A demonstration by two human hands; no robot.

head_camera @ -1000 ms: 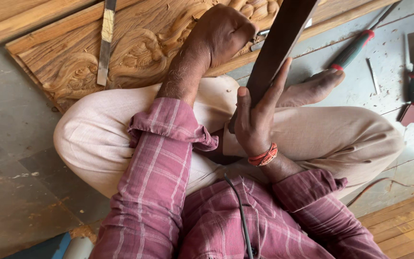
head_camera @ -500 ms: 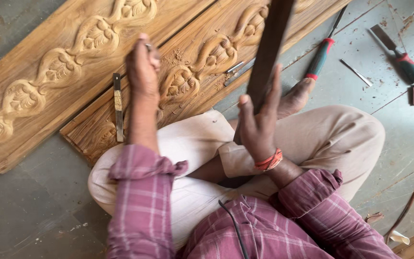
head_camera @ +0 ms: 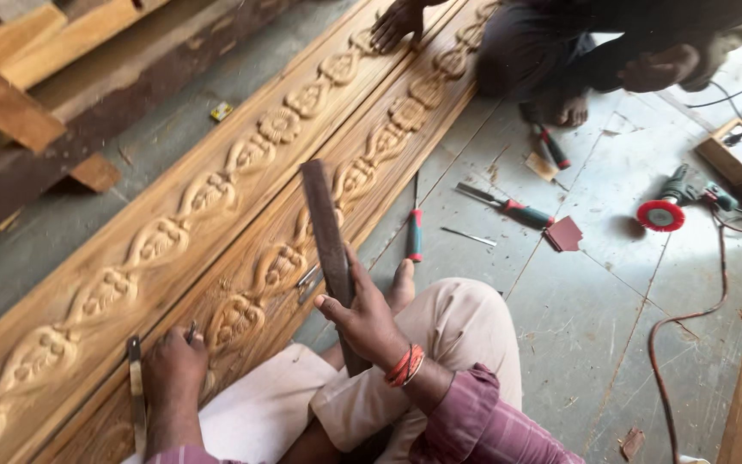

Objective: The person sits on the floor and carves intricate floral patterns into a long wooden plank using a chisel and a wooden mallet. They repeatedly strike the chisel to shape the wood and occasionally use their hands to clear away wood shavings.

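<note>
1. Grey concrete floor [head_camera: 611,309] carries two long carved wooden boards [head_camera: 216,223]; I sit at their near end.
2. I see my right hand [head_camera: 362,318] with fingers clenched round a dark flat wooden bar [head_camera: 324,228], raised over the nearer board.
3. My left hand [head_camera: 173,369] presses a small chisel [head_camera: 191,331] into that board's carving, fingers closed on it.
4. Risk, as I judge it: the bar glancing off the chisel and bruising the carving or my left knuckles.
5. Another person's hand [head_camera: 397,21] rests at the boards' far end.
</note>
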